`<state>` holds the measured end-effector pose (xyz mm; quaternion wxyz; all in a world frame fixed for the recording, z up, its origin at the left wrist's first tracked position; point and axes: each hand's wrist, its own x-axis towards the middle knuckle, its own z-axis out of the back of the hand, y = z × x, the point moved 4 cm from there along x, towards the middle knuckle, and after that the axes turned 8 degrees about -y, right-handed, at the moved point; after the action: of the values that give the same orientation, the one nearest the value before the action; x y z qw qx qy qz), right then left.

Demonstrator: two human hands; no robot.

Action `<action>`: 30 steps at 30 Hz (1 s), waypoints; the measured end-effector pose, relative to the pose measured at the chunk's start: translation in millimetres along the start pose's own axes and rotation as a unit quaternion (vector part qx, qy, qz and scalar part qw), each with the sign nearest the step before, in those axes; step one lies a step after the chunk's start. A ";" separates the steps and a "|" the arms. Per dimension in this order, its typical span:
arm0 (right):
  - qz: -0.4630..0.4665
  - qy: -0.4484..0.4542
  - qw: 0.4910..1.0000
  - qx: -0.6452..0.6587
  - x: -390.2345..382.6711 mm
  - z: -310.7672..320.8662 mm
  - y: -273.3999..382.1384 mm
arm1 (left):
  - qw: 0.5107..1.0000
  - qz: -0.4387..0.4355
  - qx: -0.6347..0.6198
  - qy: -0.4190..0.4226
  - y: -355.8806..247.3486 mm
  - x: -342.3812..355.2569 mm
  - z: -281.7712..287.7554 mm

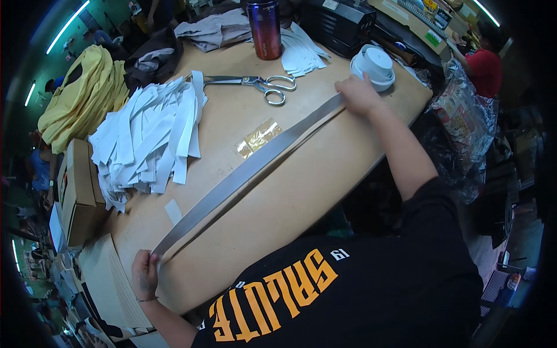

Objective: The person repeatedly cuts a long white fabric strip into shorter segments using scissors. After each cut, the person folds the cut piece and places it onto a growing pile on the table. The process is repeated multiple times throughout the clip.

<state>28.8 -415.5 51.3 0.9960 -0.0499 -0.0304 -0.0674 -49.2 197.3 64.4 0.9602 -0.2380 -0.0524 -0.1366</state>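
A long pale grey strip (246, 165) is stretched diagonally above the table, casting a dark shadow. My left hand (145, 272) pinches its near-left end by the table's left front corner. At the far right my right hand (360, 95) grips the strip's other end, close beside a white roll (372, 68) of strip material. A large heap of cut white strips (148, 136) lies at the left. Beyond the strip rest metal scissors (255, 83), with their handles toward the right. A small clear packet with a golden look (261, 137) lies just behind the strip.
A red and purple can (264, 29) stands at the back, beside more white strips (301, 51). Yellow cloth (84, 95) and a cardboard box (79, 191) border the left side. A black machine (337, 24) sits at the back right. A person in red (484, 69) is farther right.
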 end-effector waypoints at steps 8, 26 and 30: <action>-0.049 -0.111 0.984 0.129 35.8 -33.3 -86.7 | 1.000 0.013 0.007 0.006 -39.6 9.2 -17.5; -0.066 0.026 0.987 -0.147 -1.6 -12.3 -131.4 | 0.991 -0.137 0.003 0.013 -100.1 7.4 -56.5; -0.105 0.068 0.975 -0.182 -15.4 -9.6 -139.7 | 0.984 -0.176 0.003 0.010 -104.4 8.7 -65.4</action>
<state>-5.2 -552.2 54.0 0.9573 -0.2225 0.0448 -0.1791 -68.6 75.7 54.5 0.9221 -0.2212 -0.0844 -0.3060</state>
